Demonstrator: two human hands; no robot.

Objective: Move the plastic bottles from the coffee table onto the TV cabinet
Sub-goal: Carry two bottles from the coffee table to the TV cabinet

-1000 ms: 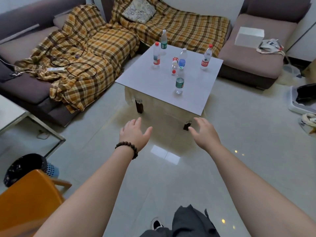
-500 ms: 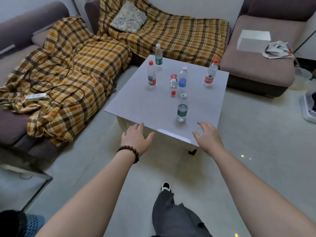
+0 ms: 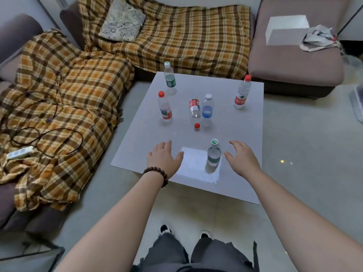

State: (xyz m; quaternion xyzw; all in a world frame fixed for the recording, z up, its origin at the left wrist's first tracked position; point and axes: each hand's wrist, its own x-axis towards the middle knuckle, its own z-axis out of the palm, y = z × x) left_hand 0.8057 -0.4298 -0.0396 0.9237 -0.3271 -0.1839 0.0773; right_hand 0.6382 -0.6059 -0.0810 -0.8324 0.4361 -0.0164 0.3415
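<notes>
Several clear plastic bottles stand on the pale grey coffee table. The nearest, a green-labelled bottle, stands between my hands. My left hand, with a bead bracelet at the wrist, hovers open left of it. My right hand is open just right of it, not touching. Farther back are a blue-labelled bottle, a red-labelled bottle without cap with a loose red cap in front, a red-capped bottle, a green-labelled bottle and a red-labelled one. The TV cabinet is out of view.
A sofa with a plaid blanket wraps the table's left and far sides, with cables and a power strip on it. A brown seat at the far right holds a white box. My legs and shoes stand before the table.
I have stepped closer to the table. Both open hands have moved forward over its near edge, coming either side of the nearest green-labelled bottle.
</notes>
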